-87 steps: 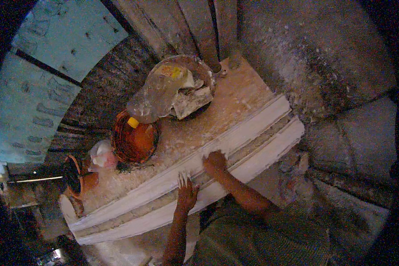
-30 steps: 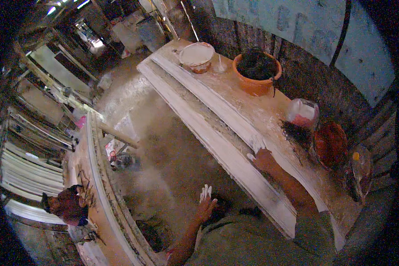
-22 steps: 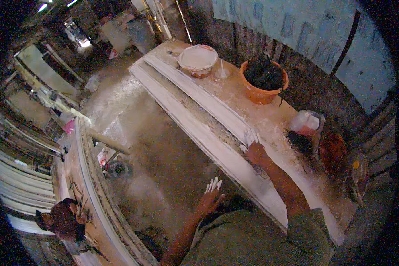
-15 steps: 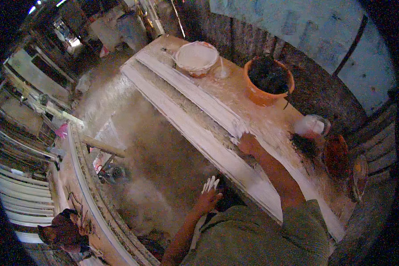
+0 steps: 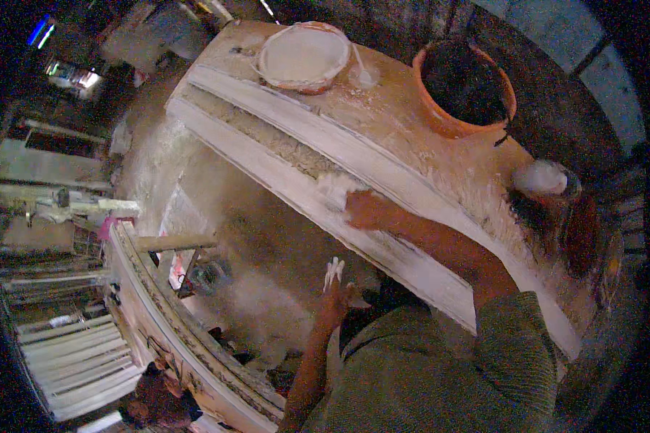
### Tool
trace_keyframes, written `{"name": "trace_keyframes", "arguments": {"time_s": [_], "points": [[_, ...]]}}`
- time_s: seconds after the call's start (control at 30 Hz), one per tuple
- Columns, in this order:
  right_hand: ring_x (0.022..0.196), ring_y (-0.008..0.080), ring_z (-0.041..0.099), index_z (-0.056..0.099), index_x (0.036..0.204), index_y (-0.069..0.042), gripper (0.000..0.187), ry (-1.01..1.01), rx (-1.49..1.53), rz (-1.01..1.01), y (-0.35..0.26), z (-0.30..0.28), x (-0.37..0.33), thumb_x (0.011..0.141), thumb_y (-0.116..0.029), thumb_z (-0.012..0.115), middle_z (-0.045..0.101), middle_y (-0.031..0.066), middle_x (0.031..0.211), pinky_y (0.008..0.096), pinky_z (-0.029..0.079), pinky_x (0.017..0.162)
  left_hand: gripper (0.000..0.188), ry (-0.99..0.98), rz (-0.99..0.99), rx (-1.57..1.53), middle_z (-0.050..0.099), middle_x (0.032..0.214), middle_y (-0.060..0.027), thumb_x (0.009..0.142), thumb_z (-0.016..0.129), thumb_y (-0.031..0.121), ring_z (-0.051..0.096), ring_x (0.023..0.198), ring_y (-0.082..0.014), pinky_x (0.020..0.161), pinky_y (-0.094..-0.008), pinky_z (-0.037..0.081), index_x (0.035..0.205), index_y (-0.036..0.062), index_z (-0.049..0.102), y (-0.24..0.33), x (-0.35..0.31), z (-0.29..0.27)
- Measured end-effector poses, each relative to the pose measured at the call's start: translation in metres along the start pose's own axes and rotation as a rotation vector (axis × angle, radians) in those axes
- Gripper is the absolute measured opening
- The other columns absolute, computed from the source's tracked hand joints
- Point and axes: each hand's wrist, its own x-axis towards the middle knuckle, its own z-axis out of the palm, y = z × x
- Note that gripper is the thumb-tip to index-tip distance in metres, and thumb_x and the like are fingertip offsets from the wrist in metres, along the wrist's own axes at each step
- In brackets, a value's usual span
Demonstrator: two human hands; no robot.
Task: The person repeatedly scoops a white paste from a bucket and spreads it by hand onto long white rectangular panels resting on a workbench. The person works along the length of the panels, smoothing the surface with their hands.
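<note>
A long whitish moulding lies diagonally along a tan bench. Its near strip (image 5: pixel 267 166) and far strip (image 5: pixel 303 119) run side by side, with a rough, fibrous grey-beige groove (image 5: pixel 260 136) between them. My right hand (image 5: pixel 365 209) is on the near strip beside the groove. White material covers its fingertips, and motion smears them, so their grip cannot be made out. Below the near edge, over the floor, my left hand (image 5: pixel 332 299) is raised with white-coated fingers stretched out. It holds nothing that I can see.
On the bench (image 5: pixel 404 137) stand a white-caked basin (image 5: pixel 303 56) of pale paste and an orange bucket (image 5: pixel 451 126) with dark contents. A whitish container (image 5: pixel 540 177) sits at the right. A curved moulding (image 5: pixel 162 310) and pale slats (image 5: pixel 79 353) are at the left.
My right hand has moved from the far strip across the groove to the near strip. My left hand stays raised off the bench. The view has shifted and turned somewhat.
</note>
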Motion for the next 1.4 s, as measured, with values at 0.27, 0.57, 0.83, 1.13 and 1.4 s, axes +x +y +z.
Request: {"name": "trace_keyframes", "arguments": {"time_s": [0.27, 0.57, 0.83, 1.13, 1.4], "points": [[0.092, 0.0430, 0.067, 0.074, 0.091, 0.007, 0.057, -0.454, 0.037, -0.029, -0.074, 0.016, -0.118, 0.088, -0.050, 0.066, 0.067, 0.0293, 0.095, 0.0549, 0.054, 0.085, 0.061, 0.049, -0.077, -0.137, 0.018, 0.170, -0.0201, 0.109, 0.049, 0.030, 0.012, 0.158, -0.0390, 0.127, -0.0475, 0.014, 0.161, 0.0047, 0.028, 0.019, 0.032, -0.039], [0.078, 0.0425, 0.067, 0.074, 0.091, 0.005, 0.070, -0.494, -0.049, 0.339, -0.111, -0.015, -0.205, 0.094, -0.061, 0.051, 0.067, 0.0274, 0.085, 0.0604, 0.053, 0.069, 0.062, 0.006, -0.140, -0.370, 0.018, 0.170, -0.0201, 0.109, 0.048, 0.031, 0.010, 0.158, -0.0379, 0.127, -0.0454, 0.013, 0.161, 0.0046, 0.026, 0.019, 0.011, -0.019], [0.093, 0.0425, 0.066, 0.072, 0.103, 0.007, 0.052, -0.276, 0.101, 0.369, -0.104, 0.000, -0.056, 0.087, -0.042, 0.067, 0.065, 0.0259, 0.098, 0.0621, 0.055, 0.081, 0.062, 0.042, -0.100, -0.212, 0.014, 0.171, -0.0184, 0.109, 0.049, 0.029, 0.007, 0.159, -0.0368, 0.127, -0.0470, 0.012, 0.162, 0.0050, 0.026, 0.009, -0.011, -0.043], [0.108, 0.0490, 0.064, 0.070, 0.115, 0.008, 0.073, -0.234, -0.137, 0.109, -0.078, 0.031, 0.100, 0.090, -0.060, 0.061, 0.064, 0.0342, 0.117, 0.0647, 0.054, 0.087, 0.067, 0.260, -0.187, -0.292, 0.016, 0.170, -0.0228, 0.110, 0.047, 0.038, 0.012, 0.158, -0.0354, 0.127, -0.0435, 0.013, 0.162, 0.0017, 0.024, 0.010, 0.006, -0.104], [0.110, 0.0462, 0.063, 0.072, 0.109, 0.006, 0.092, -0.496, 0.006, 0.146, -0.069, 0.016, 0.243, 0.093, -0.078, 0.039, 0.065, 0.0334, 0.115, 0.0665, 0.052, 0.091, 0.070, 0.268, -0.216, -0.400, 0.019, 0.168, -0.0235, 0.110, 0.044, 0.040, 0.014, 0.158, -0.0343, 0.126, -0.0417, 0.014, 0.160, -0.0043, 0.023, -0.050, 0.101, -0.139]]}}
